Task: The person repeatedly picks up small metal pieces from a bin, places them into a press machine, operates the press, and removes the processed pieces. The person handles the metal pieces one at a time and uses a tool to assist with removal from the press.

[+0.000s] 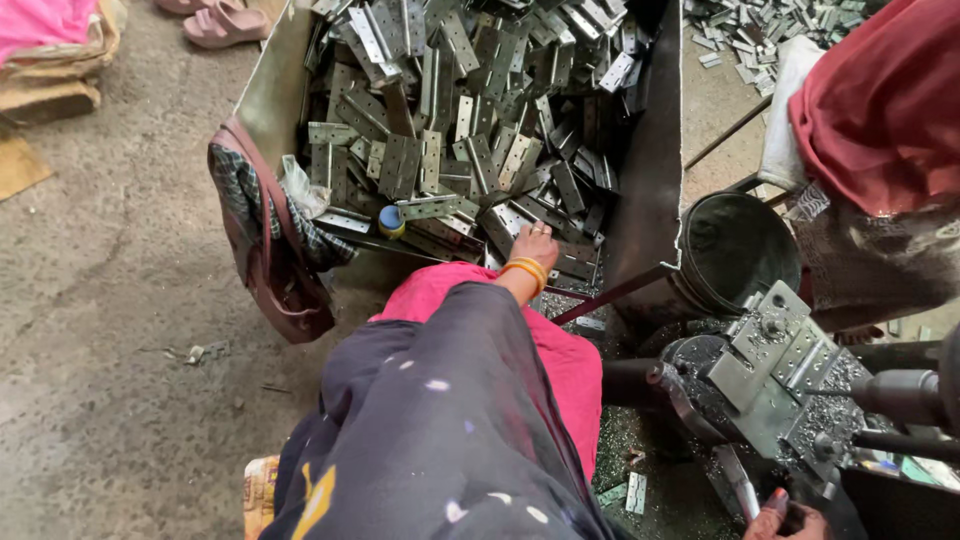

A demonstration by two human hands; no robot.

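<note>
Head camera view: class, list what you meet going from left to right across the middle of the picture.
Bag draped over the bin's edge → small blue-capped bottle → left hand on the metal hinges → dark bucket → red-clothed person.

No screens, signs or labels show. A flat brown cardboard piece (18, 165) lies far left on the floor.

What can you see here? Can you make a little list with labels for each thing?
Place: workshop with a concrete floor
Left hand: reaching into the metal bin, on the pile of metal hinges; cannot tell if it grips one
Wrist: orange bangles
Right hand: at the bottom edge, on a lever by the drilling machine
Beside bin: dark bucket
Hanging on bin: maroon bag
Other person: red garment, upper right
</note>
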